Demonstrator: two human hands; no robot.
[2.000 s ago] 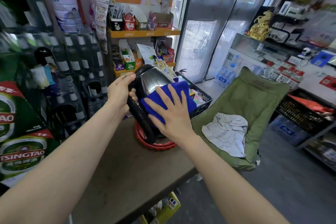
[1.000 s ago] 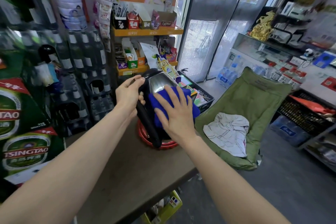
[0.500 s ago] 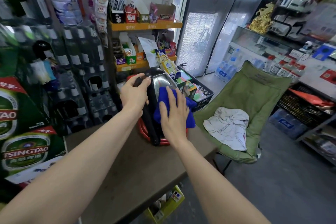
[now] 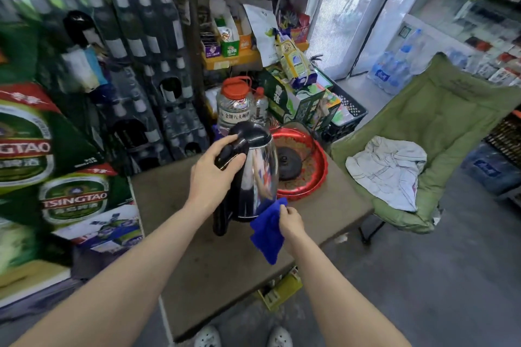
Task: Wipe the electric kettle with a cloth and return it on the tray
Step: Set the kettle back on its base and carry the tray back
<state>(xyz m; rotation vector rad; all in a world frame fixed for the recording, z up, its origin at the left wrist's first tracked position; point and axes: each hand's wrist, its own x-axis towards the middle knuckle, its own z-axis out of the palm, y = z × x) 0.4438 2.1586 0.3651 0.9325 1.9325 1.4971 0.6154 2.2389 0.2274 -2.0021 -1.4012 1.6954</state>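
Note:
The steel electric kettle (image 4: 260, 175) with a black lid and handle hangs lifted above the brown table, left of the red tray (image 4: 315, 177). My left hand (image 4: 214, 172) grips its black handle near the top. My right hand (image 4: 290, 222) pinches a blue cloth (image 4: 266, 231) that hangs down and touches the kettle's lower right edge. The kettle's black round base (image 4: 289, 162) sits bare in the middle of the tray.
The brown table (image 4: 225, 276) holds the tray at its far right corner. A clear jar with a red lid (image 4: 234, 104) and boxes stand behind it. Beer cartons (image 4: 73, 197) stack at left; a green folding chair (image 4: 439, 132) with a white garment is right.
The kettle has come off its base and the tray, moving left and nearer to me. My right hand has dropped from the kettle's side to its bottom edge, with the cloth now dangling.

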